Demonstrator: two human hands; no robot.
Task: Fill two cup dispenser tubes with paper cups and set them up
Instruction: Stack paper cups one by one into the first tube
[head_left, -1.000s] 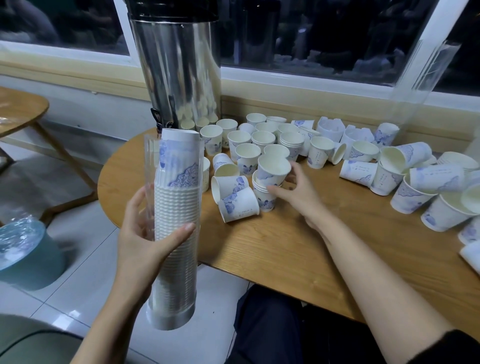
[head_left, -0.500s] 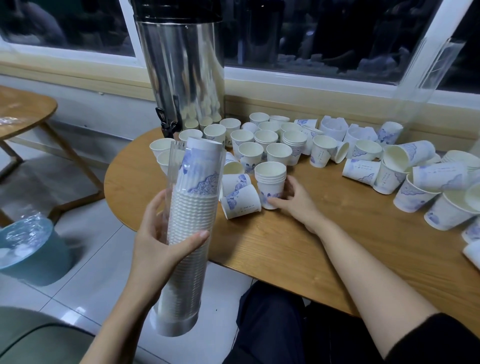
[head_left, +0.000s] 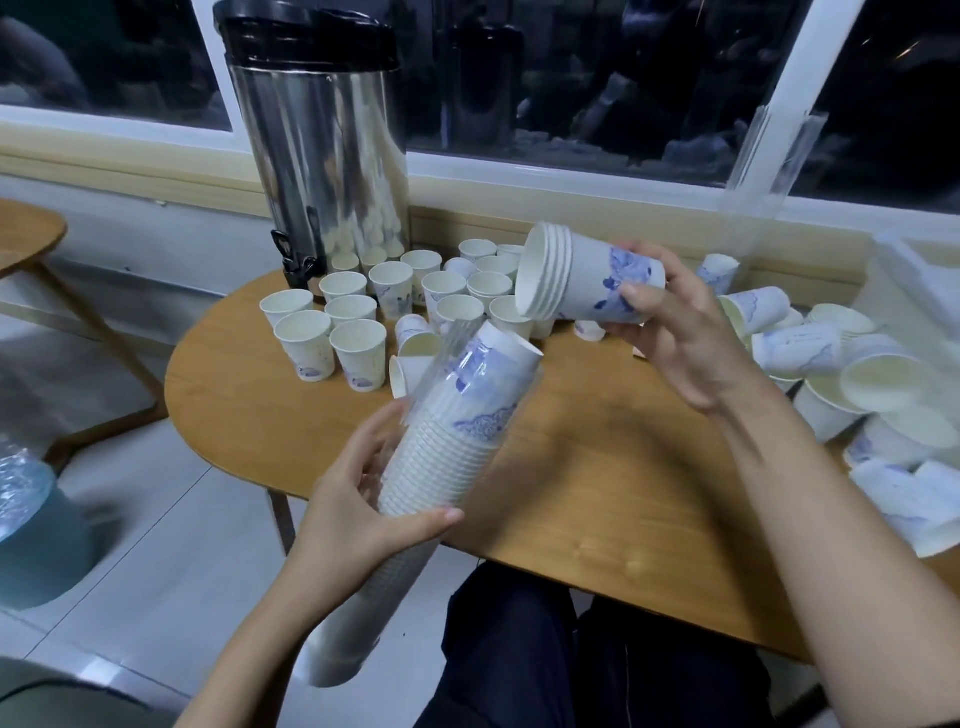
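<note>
My left hand (head_left: 358, 514) grips a clear dispenser tube (head_left: 447, 441) packed with nested white paper cups, tilted with its open top toward the upper right. The topmost cup shows a blue print. My right hand (head_left: 670, 332) holds a small stack of cups (head_left: 576, 278) on its side above the table, mouths facing left, just above the tube's top. Many loose cups (head_left: 358, 353) stand upright on the wooden table (head_left: 597, 499), others lie tipped at the right (head_left: 795, 348). A second clear tube (head_left: 774, 156) leans against the window frame at the back right.
A steel hot-water urn (head_left: 317, 156) with a black tap stands at the table's back left. A blue bin (head_left: 36, 525) with a plastic liner sits on the floor at left. Another wooden table (head_left: 26, 234) is at the far left. My dark-trousered legs are under the table edge.
My right hand has lifted the short stack of cups off the table and turned it sideways above the tube. My left hand has tilted the tube rightward over the table.
</note>
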